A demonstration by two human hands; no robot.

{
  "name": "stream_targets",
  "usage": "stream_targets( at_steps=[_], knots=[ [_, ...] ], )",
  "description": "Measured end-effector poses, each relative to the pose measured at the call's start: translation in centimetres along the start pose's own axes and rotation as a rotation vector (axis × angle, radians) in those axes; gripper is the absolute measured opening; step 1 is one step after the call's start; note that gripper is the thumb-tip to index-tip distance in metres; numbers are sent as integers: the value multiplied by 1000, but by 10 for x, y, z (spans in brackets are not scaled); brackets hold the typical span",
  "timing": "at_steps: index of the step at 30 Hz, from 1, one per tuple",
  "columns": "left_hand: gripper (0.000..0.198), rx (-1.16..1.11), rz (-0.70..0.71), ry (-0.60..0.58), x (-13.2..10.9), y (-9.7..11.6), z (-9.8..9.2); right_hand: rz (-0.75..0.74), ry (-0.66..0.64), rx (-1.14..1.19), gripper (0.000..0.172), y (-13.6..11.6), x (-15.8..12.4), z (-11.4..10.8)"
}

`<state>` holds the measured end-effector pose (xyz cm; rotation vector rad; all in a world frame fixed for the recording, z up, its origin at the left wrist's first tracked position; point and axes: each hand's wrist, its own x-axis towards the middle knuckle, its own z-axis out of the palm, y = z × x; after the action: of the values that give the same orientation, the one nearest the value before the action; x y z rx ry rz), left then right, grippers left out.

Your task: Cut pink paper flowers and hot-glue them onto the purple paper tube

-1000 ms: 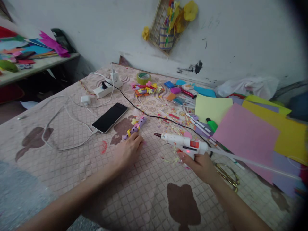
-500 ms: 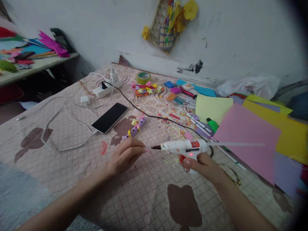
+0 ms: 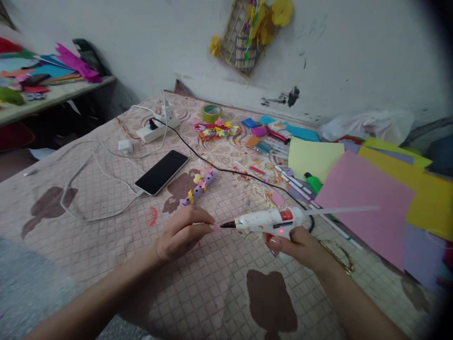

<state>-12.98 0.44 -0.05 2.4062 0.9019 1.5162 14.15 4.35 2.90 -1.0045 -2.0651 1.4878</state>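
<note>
My right hand (image 3: 295, 245) is wrapped round the handle of a white glue gun (image 3: 265, 220) with a lit red light, a glue stick out of its back and its dark nozzle pointing left. My left hand (image 3: 187, 230) pinches a small pink piece (image 3: 215, 228) at its fingertips. The nozzle tip is right beside that piece; whether they touch is hard to tell. Just beyond my left hand lies a purple dotted roll (image 3: 200, 188) with yellow and pink bits on it.
A phone (image 3: 162, 172) on a white cable lies left of centre, near a power strip (image 3: 158, 128). The gun's black cord (image 3: 226, 170) crosses the table. Green tape (image 3: 211, 114) stands at the back, coloured sheets (image 3: 368, 198) at right, with scissors (image 3: 338, 255) in front.
The glue gun's nozzle has dipped and moved slightly left, closer to my left fingertips. My left fingers have shifted a little, and the pink piece shows more clearly.
</note>
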Motion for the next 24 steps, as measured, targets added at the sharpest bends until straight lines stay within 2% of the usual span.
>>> stream_targets(
  at_steps=[17,24],
  knots=[
    [30,-14,-4,-9,-1,0,-1,7,-29,37,33,1,0,1],
    [26,-42,68,7,1,-2,0,-8,-29,22,34,4,-1,0]
  ],
)
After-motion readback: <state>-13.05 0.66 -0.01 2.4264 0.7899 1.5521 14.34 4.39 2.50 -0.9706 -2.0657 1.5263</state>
